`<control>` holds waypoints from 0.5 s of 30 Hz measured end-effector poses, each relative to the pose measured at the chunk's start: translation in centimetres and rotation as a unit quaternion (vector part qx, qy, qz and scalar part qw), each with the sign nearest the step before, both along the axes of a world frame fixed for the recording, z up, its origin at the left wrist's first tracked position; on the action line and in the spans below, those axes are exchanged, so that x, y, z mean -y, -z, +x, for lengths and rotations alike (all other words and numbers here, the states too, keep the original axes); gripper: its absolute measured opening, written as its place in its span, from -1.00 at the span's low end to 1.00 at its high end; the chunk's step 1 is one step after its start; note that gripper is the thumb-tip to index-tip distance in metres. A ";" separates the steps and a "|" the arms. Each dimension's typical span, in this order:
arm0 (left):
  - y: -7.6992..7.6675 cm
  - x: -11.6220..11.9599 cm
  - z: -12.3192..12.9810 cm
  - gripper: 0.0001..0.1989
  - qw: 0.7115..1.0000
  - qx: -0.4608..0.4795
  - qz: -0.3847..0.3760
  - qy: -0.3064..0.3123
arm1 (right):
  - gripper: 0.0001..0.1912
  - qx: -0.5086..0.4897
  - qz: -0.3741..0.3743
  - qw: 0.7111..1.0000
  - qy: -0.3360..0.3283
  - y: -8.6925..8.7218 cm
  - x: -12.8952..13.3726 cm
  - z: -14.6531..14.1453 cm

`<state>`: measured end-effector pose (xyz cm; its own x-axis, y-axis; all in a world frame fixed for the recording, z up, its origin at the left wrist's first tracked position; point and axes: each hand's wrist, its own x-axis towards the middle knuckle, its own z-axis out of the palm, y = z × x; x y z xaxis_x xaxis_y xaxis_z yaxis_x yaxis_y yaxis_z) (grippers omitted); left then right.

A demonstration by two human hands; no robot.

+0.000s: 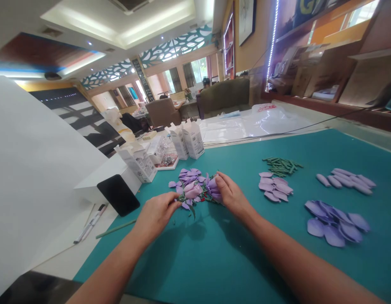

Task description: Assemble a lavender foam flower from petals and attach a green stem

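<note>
My left hand pinches the green stem end of a pale pink-lilac artificial flower, its thin green leaf hanging below. Close by on the right, my right hand has its fingers closed round a darker purple artificial flower. Both flowers are held just above the teal mat, their heads facing each other and almost touching. Behind them lies a heap of loose purple petals, with green bits and something small and red partly hidden by the flowers.
To the right lie green sticks, pale pink petals, lilac bud pieces and large purple petals. White cartons, a black phone-like slab, pens and a green rod are at left. People sit farther back.
</note>
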<state>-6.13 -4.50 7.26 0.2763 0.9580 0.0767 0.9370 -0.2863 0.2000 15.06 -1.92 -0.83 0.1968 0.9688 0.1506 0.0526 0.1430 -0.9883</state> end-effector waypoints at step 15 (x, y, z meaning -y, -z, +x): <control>-1.1 -1.4 1.6 -0.75 0.850 0.496 -0.178 -0.013 | -0.57 -0.175 -0.033 0.984 0.028 -0.9 -0.8 1.6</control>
